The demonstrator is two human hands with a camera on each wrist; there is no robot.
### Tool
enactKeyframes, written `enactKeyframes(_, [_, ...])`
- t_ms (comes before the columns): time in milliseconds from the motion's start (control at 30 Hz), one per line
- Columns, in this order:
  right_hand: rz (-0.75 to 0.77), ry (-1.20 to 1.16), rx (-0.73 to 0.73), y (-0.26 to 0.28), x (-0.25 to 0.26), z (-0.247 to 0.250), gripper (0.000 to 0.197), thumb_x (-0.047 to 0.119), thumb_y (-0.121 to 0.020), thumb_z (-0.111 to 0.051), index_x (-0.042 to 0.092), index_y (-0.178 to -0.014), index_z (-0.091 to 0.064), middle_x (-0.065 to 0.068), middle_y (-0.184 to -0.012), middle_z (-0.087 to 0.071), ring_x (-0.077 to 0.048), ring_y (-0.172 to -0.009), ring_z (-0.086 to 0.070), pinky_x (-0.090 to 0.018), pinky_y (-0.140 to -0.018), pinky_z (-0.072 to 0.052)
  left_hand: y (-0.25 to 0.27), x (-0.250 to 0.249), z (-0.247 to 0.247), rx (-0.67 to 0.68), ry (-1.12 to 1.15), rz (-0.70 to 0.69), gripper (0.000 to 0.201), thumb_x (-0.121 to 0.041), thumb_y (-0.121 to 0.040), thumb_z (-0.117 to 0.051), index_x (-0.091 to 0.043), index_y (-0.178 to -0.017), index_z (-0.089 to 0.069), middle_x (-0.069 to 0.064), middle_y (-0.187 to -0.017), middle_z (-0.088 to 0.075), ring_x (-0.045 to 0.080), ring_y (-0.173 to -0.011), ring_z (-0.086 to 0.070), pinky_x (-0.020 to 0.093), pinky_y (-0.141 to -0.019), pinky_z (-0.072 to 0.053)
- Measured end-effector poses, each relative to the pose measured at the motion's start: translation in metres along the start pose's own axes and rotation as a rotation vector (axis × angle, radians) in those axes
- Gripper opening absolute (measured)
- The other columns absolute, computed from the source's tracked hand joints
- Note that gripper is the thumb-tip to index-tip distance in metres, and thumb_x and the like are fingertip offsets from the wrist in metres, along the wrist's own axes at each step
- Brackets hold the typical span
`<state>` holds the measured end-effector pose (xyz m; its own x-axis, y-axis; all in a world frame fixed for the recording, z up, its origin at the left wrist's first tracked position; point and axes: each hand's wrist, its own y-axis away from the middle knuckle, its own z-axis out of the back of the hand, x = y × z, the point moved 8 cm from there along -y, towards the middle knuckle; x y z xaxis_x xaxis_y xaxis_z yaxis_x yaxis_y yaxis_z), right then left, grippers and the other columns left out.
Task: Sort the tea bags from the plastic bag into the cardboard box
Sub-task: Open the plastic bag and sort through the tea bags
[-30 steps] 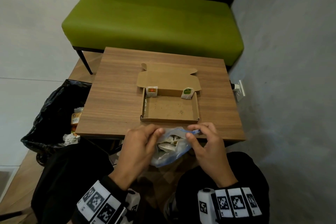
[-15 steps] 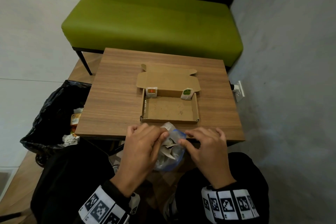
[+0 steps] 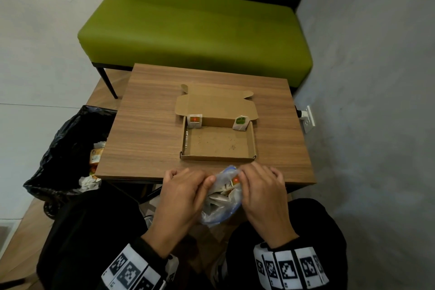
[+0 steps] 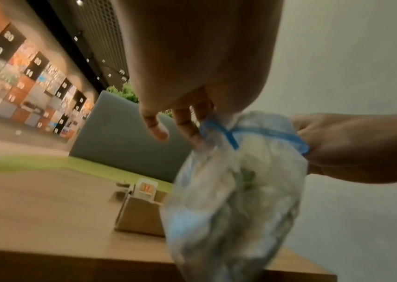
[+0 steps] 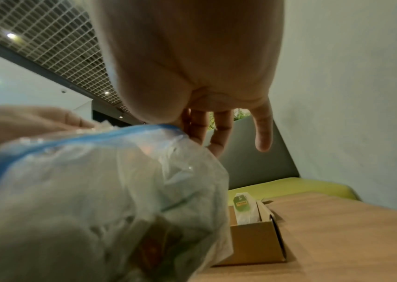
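Both my hands are on the plastic bag [image 3: 221,198], held just off the near edge of the wooden table [image 3: 146,129], above my lap. My left hand [image 3: 181,198] pinches the left side of the bag's mouth, fingers curled over the blue zip strip [image 4: 260,131]; my right hand [image 3: 261,190] pinches the right side of the same rim, thumb and forefinger closed on the plastic, the other fingers hanging loose. Mouth of the bag is parted between the two grips. Inside: a heap of tea bags [image 3: 223,192], pale paper, one with an orange-red tag showing near my right fingertips. The cardboard box [image 3: 219,146] sits open on the table just beyond my hands, lid folded back flat. Two tea bags already stand against its far wall: a red-tagged tea bag [image 3: 195,121] in the far left corner, a green-tagged tea bag [image 3: 240,123] in the far right corner, well apart. Dark specks on the box floor. Green bench [image 3: 195,30] behind the table; black bin bag [image 3: 58,148] with rubbish at the left.
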<state>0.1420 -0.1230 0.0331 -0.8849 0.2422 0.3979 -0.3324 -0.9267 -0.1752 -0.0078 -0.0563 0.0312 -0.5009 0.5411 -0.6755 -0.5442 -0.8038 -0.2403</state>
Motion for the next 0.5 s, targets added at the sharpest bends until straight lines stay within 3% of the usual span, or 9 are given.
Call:
enactKeyframes(67, [-0.012,0.017,0.038,0.001,-0.004,-0.006,0.015,0.024,-0.098,-0.041,0.029,-0.090,-0.054,0.013,-0.087,-0.051,-0.012,-0.083,-0.054,-0.045,-0.089,-0.043,-0.001,0.002,-0.002,0.083,-0.117,0.013,0.027,-0.046,-0.095,-0.042,-0.035,-0.112,-0.059,-0.019,-0.104,-0.066,0.002,-0.096,-0.056,0.030,-0.088,-0.034])
enactKeyframes(133, [-0.009,0.064,0.104,0.002,-0.004,-0.013,0.014,0.018,-0.092,-0.052,0.030,-0.088,-0.049,0.014,-0.087,-0.044,-0.013,-0.085,-0.051,-0.047,-0.091,-0.042,-0.003,-0.007,-0.006,0.185,-0.196,-0.026,0.042,-0.048,-0.090,-0.045,-0.034,-0.130,-0.048,-0.016,-0.123,-0.060,0.004,-0.110,-0.054,0.030,-0.094,-0.034])
enactKeyframes(200, [0.013,0.076,0.171,0.000,0.000,-0.020,0.017,0.017,-0.089,-0.058,0.031,-0.089,-0.049,0.014,-0.089,-0.040,-0.012,-0.087,-0.052,-0.049,-0.095,-0.040,-0.006,-0.020,-0.011,0.266,-0.227,-0.048,0.050,-0.053,-0.089,-0.046,-0.035,-0.135,-0.043,-0.018,-0.127,-0.056,0.004,-0.115,-0.051,0.031,-0.099,-0.036])
enactKeyframes(267, [0.045,0.042,0.203,-0.001,0.006,-0.021,0.013,0.021,-0.091,-0.054,0.033,-0.090,-0.048,0.014,-0.090,-0.040,-0.012,-0.089,-0.053,-0.049,-0.098,-0.038,-0.010,-0.025,-0.015,0.294,-0.235,-0.044,0.045,-0.054,-0.090,-0.048,-0.035,-0.132,-0.049,-0.019,-0.121,-0.056,0.002,-0.112,-0.051,0.030,-0.101,-0.038])
enactKeyframes(333, [0.048,0.004,0.203,-0.002,0.006,-0.019,0.010,0.032,-0.096,-0.040,0.035,-0.088,-0.046,0.014,-0.089,-0.043,-0.011,-0.089,-0.053,-0.049,-0.099,-0.037,-0.016,-0.025,-0.013,0.248,-0.198,-0.048,0.032,-0.047,-0.092,-0.049,-0.032,-0.119,-0.060,-0.016,-0.107,-0.061,0.003,-0.098,-0.055,0.025,-0.090,-0.044])
enactKeyframes(400, [0.021,-0.042,0.220,-0.002,0.001,-0.019,0.023,0.042,-0.098,-0.029,0.035,-0.090,-0.050,0.016,-0.088,-0.047,-0.008,-0.091,-0.052,-0.048,-0.099,-0.037,-0.019,-0.018,-0.013,0.232,-0.157,-0.018,0.023,-0.040,-0.094,-0.049,-0.029,-0.106,-0.066,-0.016,-0.092,-0.060,0.000,-0.084,-0.054,0.019,-0.077,-0.046])
enactKeyframes(500, [-0.023,-0.183,0.246,0.000,-0.009,-0.017,0.035,0.053,-0.094,-0.034,0.037,-0.112,-0.060,0.021,-0.094,-0.052,0.000,-0.096,-0.050,-0.042,-0.100,-0.036,-0.017,-0.006,-0.015,0.216,-0.113,0.048,0.019,-0.039,-0.094,-0.049,-0.031,-0.097,-0.066,-0.017,-0.085,-0.061,-0.001,-0.077,-0.057,0.020,-0.072,-0.051])
